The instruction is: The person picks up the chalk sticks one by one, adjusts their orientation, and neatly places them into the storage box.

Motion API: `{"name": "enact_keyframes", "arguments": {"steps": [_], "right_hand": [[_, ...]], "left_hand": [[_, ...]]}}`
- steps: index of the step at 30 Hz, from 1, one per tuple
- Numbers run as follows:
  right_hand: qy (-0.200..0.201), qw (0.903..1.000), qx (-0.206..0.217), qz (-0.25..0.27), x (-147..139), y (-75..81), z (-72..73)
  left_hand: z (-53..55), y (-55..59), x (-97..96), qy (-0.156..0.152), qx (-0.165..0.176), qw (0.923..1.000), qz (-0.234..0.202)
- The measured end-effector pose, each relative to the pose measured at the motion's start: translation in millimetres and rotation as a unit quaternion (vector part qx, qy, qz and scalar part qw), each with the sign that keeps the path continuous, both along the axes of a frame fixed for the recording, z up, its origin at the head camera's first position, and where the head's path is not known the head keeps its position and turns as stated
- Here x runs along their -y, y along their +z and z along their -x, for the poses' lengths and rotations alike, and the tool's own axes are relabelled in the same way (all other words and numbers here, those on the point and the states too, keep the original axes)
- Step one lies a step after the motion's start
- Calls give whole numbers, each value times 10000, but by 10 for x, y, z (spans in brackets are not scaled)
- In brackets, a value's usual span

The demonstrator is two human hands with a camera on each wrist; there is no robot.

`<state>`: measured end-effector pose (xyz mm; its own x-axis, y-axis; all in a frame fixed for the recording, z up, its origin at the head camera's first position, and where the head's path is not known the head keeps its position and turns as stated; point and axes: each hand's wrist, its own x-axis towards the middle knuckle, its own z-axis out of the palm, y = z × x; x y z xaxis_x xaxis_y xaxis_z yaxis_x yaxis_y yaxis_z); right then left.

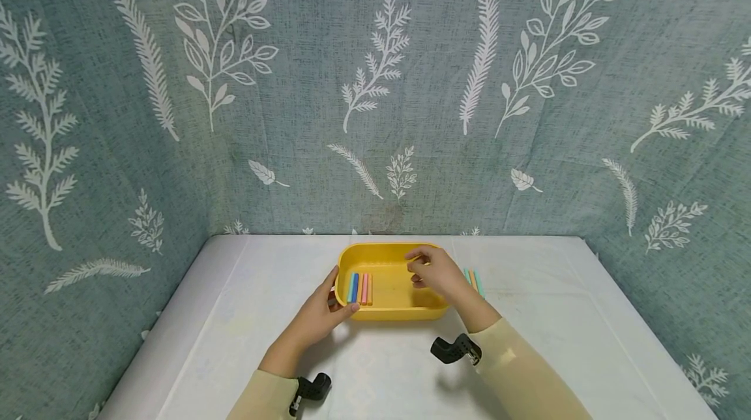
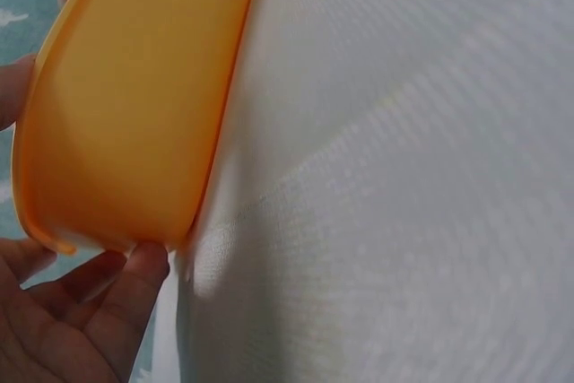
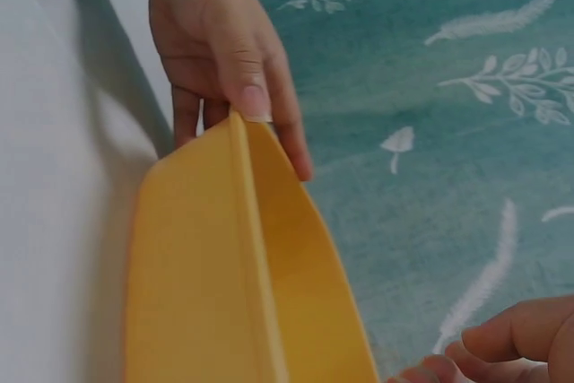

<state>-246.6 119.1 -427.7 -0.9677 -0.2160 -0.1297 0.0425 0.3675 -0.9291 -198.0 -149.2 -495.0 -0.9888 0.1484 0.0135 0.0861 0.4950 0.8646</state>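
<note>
A yellow plastic tray [image 1: 399,314] sits on the white-covered table. My left hand [image 1: 317,315] grips its left end, thumb over the rim and fingers against the outside wall; the left wrist view shows those fingers [image 2: 134,289] touching the wall. Inside, at the left, several coloured chalk sticks [image 1: 365,289] lie side by side in blue, pink and orange tones. Over the tray's right part hovers my right hand [image 1: 437,273], fingers loosely bent, with nothing visible in them. More chalk sticks [image 1: 472,278], green and orange, lie just right of the tray, partly hidden by the right hand and forearm.
A white cloth [image 1: 246,315] covers the table. Behind and at both sides hangs a blue-green curtain [image 1: 317,81] with white leaf prints. Black wrist cameras [image 1: 452,349] are strapped over the beige sleeves [image 1: 522,368].
</note>
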Motion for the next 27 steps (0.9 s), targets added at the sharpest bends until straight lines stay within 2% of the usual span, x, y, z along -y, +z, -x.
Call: {"name": "enact_keyframes", "arguments": {"steps": [5,12,27], "right_hand": [[-122,9992,-366,-100,-125,55,-50],[-319,9946,-929,-327,-288,1,-86],[-883,9885,-1111,-522,-700,-142,-118]], "left_hand": [[0,0,4,37,28,10000,22],[1,-9,-2,75,93,9999,101],[15,-13,3,87,59,9998,150]]}}
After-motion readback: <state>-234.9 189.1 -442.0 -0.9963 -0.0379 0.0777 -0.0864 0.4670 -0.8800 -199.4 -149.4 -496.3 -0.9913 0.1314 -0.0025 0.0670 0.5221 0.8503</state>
